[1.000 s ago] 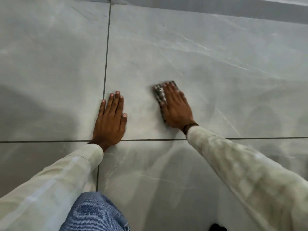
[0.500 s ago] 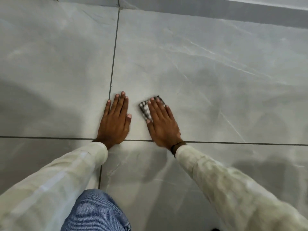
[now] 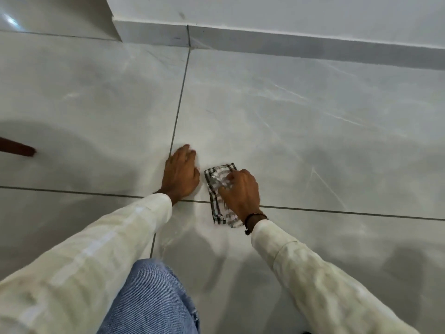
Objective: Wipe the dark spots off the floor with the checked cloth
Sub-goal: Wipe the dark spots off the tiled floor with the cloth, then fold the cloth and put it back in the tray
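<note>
At frame centre, the right hand gripped the checked cloth across a grout line, hiding its right part; the left hand lay flat, empty, on the floor; no spots discernible

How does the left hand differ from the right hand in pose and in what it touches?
The left hand rests bare on the floor tile; the right hand presses on the checked cloth. The left hand's fingers lie fairly flat; the right hand's are curled, gripping the cloth. Both are down at the floor, side by side.
</note>
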Tool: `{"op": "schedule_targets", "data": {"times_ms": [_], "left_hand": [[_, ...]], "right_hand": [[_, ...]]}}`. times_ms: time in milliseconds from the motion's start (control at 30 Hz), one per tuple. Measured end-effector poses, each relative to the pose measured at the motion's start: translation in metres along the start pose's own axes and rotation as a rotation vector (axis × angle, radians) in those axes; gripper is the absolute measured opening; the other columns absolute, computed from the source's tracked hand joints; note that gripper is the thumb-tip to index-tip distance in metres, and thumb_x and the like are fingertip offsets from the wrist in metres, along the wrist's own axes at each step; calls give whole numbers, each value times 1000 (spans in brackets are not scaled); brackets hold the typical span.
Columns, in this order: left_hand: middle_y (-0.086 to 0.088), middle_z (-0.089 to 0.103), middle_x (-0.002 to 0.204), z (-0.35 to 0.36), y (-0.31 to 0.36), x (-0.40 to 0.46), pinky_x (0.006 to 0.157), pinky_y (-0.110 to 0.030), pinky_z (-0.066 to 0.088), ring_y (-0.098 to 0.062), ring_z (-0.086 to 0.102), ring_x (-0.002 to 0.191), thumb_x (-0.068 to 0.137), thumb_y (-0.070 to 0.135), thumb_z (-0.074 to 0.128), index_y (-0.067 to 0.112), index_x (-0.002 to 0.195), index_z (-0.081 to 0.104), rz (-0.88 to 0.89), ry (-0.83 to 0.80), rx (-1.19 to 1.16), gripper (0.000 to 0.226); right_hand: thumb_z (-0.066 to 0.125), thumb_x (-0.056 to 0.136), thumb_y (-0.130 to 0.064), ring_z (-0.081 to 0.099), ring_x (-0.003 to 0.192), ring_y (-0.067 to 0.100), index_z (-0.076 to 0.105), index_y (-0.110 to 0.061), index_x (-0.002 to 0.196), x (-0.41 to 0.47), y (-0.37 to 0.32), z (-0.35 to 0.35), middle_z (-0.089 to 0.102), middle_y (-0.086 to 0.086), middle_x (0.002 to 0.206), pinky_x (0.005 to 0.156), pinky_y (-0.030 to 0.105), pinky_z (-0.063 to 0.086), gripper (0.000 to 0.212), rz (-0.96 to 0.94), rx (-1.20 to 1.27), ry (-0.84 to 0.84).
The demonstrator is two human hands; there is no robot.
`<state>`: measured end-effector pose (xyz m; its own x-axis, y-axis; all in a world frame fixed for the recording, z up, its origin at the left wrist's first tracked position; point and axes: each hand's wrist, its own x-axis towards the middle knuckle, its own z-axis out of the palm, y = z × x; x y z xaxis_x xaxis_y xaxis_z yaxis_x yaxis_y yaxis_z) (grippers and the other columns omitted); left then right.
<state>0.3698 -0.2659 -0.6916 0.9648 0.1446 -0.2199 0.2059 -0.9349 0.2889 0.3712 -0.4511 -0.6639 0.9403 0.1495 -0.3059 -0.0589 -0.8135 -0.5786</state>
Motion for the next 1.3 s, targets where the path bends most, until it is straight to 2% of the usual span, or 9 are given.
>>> {"op": "schedule_targets", "data": {"times_ms": [133, 333, 433, 533, 700, 833, 1000, 1167, 1300], "left_hand": [[-16, 62, 126, -1, 35, -11, 97, -50, 51, -40, 55, 125, 104, 30, 46, 6, 113, 66, -171, 44, -243, 32], [-13, 65, 125, 7, 70, -5, 103, -49, 55, -33, 61, 122, 92, 38, 66, 9, 110, 68, -295, -60, -430, 35], [-11, 61, 129, 14, 82, -2, 105, -49, 55, -32, 59, 122, 81, 27, 78, 14, 119, 62, -333, -113, -413, 43], [-7, 66, 116, 19, 89, -1, 88, -41, 59, -30, 64, 107, 80, 11, 73, 16, 111, 58, -371, -133, -484, 35], [11, 53, 90, -20, 102, -29, 59, -20, 43, -6, 55, 79, 85, 4, 74, 22, 105, 47, -471, -29, -760, 38], [-6, 69, 105, -108, 125, -77, 84, -42, 64, -24, 69, 93, 79, 0, 84, 21, 112, 53, -661, 30, -1132, 50], [-24, 76, 121, -251, 161, -150, 105, -51, 60, -41, 74, 113, 79, -9, 83, 3, 111, 69, -808, 42, -1400, 37], [-18, 80, 114, -454, 199, -255, 100, -41, 62, -35, 76, 107, 84, 0, 81, 4, 103, 76, -935, 134, -1337, 20], [-17, 79, 117, -614, 165, -354, 95, -55, 63, -28, 72, 95, 92, 13, 76, 14, 108, 72, -1073, 372, -1261, 16]], "right_hand": [[78, 86, -36, 75, 85, 32, 79, -7, 81, 5, 12, -23, 81, 13, 81, 77, 39, 58, 29, 209, 359, 66], [50, 102, -50, 68, 114, 37, 75, -9, 111, 19, 63, -59, 75, 15, 123, 106, 48, 55, 49, 617, 647, 94], [54, 97, -69, 69, 89, 25, 74, -7, 118, 16, 67, -63, 75, 5, 105, 83, 39, 57, 69, 554, 619, 24], [78, 90, -41, 77, 92, 27, 76, -7, 105, 14, 64, -61, 79, 8, 101, 84, 44, 66, 37, 398, 434, -31], [80, 89, -14, 76, 111, 41, 76, -1, 103, -3, 49, -96, 80, 23, 115, 102, 56, 62, 20, 428, 555, -83], [80, 90, -6, 75, 116, 46, 74, 4, 107, -38, 1, -171, 77, 30, 121, 105, 61, 60, 21, 458, 668, -145], [75, 93, 1, 73, 99, 39, 70, 14, 122, -99, -92, -281, 74, 37, 125, 106, 64, 58, 32, 445, 724, -273], [67, 91, 8, 70, 98, 42, 69, 18, 121, -195, -237, -410, 71, 42, 123, 105, 68, 57, 31, 447, 738, -425], [69, 87, 9, 70, 96, 40, 70, 20, 116, -264, -403, -460, 74, 35, 110, 102, 66, 57, 31, 324, 646, -598]]}}
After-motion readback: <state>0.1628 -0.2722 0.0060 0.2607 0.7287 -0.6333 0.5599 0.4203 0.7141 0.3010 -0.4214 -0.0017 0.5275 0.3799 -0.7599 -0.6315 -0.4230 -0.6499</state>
